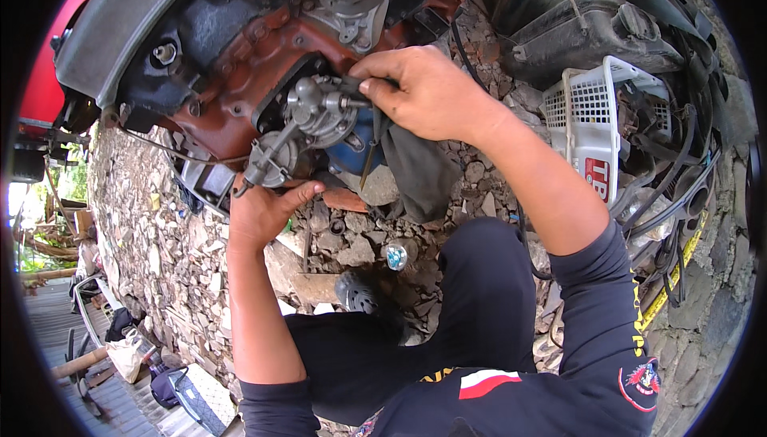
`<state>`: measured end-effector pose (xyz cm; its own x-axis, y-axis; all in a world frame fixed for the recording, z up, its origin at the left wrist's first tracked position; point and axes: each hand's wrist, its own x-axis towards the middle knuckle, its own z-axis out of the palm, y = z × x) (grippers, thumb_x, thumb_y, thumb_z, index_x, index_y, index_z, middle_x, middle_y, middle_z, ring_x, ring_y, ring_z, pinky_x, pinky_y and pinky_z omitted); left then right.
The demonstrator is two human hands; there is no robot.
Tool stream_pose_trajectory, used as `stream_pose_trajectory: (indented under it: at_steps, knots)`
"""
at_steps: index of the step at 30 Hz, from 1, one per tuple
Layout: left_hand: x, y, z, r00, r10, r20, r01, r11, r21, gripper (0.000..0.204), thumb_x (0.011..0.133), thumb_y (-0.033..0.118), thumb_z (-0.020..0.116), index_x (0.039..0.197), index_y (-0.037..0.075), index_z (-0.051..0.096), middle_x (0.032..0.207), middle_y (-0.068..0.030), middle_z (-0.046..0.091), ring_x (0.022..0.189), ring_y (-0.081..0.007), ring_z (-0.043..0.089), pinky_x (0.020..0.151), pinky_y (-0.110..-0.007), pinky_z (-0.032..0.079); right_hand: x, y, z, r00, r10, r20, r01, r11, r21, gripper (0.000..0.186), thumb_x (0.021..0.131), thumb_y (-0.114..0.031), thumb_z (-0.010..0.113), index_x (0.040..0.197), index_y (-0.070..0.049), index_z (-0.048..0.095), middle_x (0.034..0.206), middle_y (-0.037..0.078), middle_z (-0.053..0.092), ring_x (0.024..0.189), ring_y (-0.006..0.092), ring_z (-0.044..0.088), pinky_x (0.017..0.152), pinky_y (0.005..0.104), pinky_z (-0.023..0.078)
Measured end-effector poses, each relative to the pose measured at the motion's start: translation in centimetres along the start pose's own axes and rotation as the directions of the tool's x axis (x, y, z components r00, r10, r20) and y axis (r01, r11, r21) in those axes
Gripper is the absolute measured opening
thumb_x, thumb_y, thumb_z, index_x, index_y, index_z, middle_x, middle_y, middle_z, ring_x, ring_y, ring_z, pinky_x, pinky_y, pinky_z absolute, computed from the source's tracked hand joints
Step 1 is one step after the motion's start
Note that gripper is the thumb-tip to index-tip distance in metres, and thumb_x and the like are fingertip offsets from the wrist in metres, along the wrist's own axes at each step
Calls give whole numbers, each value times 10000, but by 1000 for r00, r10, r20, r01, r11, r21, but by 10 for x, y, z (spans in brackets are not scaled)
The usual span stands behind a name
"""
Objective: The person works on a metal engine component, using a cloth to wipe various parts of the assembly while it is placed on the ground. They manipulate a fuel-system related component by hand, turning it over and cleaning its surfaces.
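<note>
A rust-red engine block (pixel 240 69) fills the top of the head view, with a grey metal pump-like part (pixel 307 117) bolted on its side. My left hand (pixel 268 205) cups that part from below, thumb against its lower housing. Higher up, my right hand (pixel 423 93) pinches a small dark piece or tool (pixel 351 89) at the part's upper fitting. A dark cloth (pixel 415 169) hangs just under my right hand. My dark-trousered knee (pixel 479 293) is raised beneath both arms.
Loose stones and gravel (pixel 351 237) cover the ground. A white plastic basket (pixel 591 117) and black rubber belts (pixel 679 173) lie right. A black casing (pixel 591 29) sits top right, a small shiny cap (pixel 395 256) on the stones, tools and a bag (pixel 172 389) lower left.
</note>
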<state>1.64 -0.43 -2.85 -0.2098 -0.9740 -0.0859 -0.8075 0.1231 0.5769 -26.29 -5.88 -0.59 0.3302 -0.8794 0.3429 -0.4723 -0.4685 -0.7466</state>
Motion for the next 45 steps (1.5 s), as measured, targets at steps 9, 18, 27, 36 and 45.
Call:
stream_pose_trajectory:
  at_steps: [9, 18, 27, 36, 45]
  knots:
    - [-1, -6, -1, 1000, 8, -11, -8, 999, -45, 556, 721, 448, 870, 1046, 29, 702, 969, -120, 743, 909, -323, 690, 834, -412, 524, 3, 19, 14, 996, 74, 59, -87, 960, 265, 248, 934, -141, 591, 1091, 32, 673, 948, 186, 712, 865, 277, 685, 815, 366, 510]
    - [1, 0, 1, 997, -74, -22, 75, 995, 62, 592, 720, 478, 867, 1055, 22, 692, 959, -135, 738, 891, -347, 683, 814, -430, 526, -8, 24, 17, 983, 172, 61, -182, 897, 404, 259, 939, -93, 591, 1150, 38, 666, 1018, 158, 717, 931, 167, 668, 854, 328, 510]
    - [0, -13, 3, 997, 48, -55, -43, 994, 97, 543, 732, 487, 847, 1026, 49, 718, 962, -108, 742, 888, -309, 677, 829, -406, 520, 12, 4, 6, 981, -193, 6, 190, 959, -213, 245, 783, -64, 615, 993, -54, 742, 932, 186, 710, 947, 377, 678, 832, 463, 547]
    - [2, 4, -1, 999, -31, -17, 32, 997, 64, 598, 688, 474, 879, 1063, 50, 688, 948, -113, 740, 914, -318, 695, 851, -410, 533, 50, -3, -18, 908, -205, 366, 347, 856, -382, 254, 741, -67, 602, 947, -95, 747, 885, 155, 712, 931, 361, 683, 779, 484, 536]
    - [2, -18, 5, 997, 49, -52, -46, 998, 51, 602, 678, 485, 874, 1058, 53, 697, 961, -133, 729, 950, -358, 669, 886, -447, 510, 55, -17, -25, 883, -174, 436, 376, 817, -437, 257, 740, -64, 619, 965, -103, 738, 874, 116, 702, 886, 340, 684, 733, 447, 545]
